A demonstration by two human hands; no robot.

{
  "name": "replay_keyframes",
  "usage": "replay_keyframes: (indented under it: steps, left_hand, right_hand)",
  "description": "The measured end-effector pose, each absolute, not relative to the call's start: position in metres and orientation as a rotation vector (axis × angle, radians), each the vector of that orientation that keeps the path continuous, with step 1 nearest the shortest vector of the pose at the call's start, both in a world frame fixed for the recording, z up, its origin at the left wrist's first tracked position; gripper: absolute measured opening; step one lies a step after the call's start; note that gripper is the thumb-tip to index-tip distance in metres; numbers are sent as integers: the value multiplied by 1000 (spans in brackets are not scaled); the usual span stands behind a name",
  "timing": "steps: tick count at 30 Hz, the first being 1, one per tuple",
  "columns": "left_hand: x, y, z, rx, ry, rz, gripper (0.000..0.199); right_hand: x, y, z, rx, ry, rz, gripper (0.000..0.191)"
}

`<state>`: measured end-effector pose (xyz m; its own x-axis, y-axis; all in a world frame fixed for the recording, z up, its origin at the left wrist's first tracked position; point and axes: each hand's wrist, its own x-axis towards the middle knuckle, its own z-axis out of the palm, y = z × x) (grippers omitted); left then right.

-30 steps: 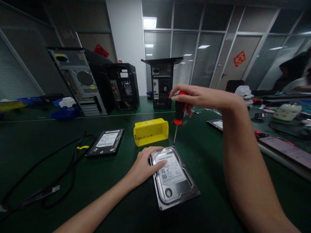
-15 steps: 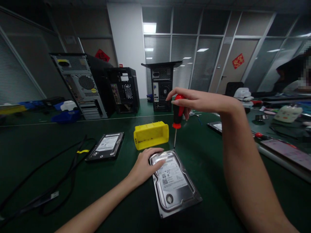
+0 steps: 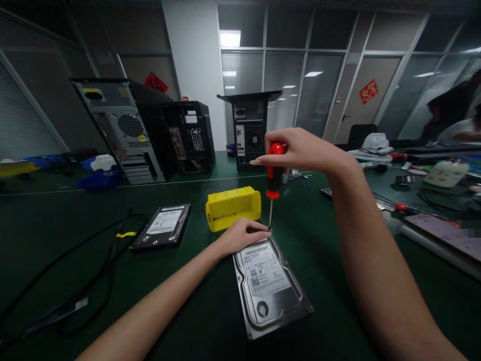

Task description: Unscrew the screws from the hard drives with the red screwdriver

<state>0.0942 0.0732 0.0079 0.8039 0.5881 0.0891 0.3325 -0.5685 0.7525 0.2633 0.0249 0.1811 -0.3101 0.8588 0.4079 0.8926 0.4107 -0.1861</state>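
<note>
A silver hard drive (image 3: 272, 286) with a white label lies flat on the green table in front of me. My right hand (image 3: 287, 148) grips a red and black screwdriver (image 3: 275, 175) by its handle. The screwdriver stands upright, its tip at the drive's far right corner. My left hand (image 3: 244, 235) rests over the drive's far edge, thumb and finger pinched together right beside the tip. Whatever sits between those fingertips is too small to make out. Just behind the left hand is a yellow plastic bin (image 3: 233, 205) tipped toward me.
A second hard drive (image 3: 165, 225) lies to the left, near black cables (image 3: 108, 265). Several computer cases (image 3: 130, 130) stand along the back. On the right are a pink-screened device (image 3: 443, 233), another red-handled tool (image 3: 401, 207) and a container (image 3: 447, 173). A person (image 3: 458, 113) is at the far right.
My left hand has slid from the drive's upper left to its far right corner, fingers now pinched by the screwdriver tip. My right hand has shifted its hold on the handle.
</note>
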Motion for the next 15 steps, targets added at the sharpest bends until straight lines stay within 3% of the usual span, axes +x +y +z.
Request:
replay_keyframes:
  steps: [3,12,15]
  left_hand:
    - [93,74,4,2185,672,453,40]
    - [92,69,6,2171,736,444,44]
    - [93,71,4,2182,714,465,43]
  right_hand:
    - [261,26,179,-1470,-2233,-97,43]
    - [267,22,181,-1395,-2227,518,38]
    - [270,23,182,-1305,-2265,569,35]
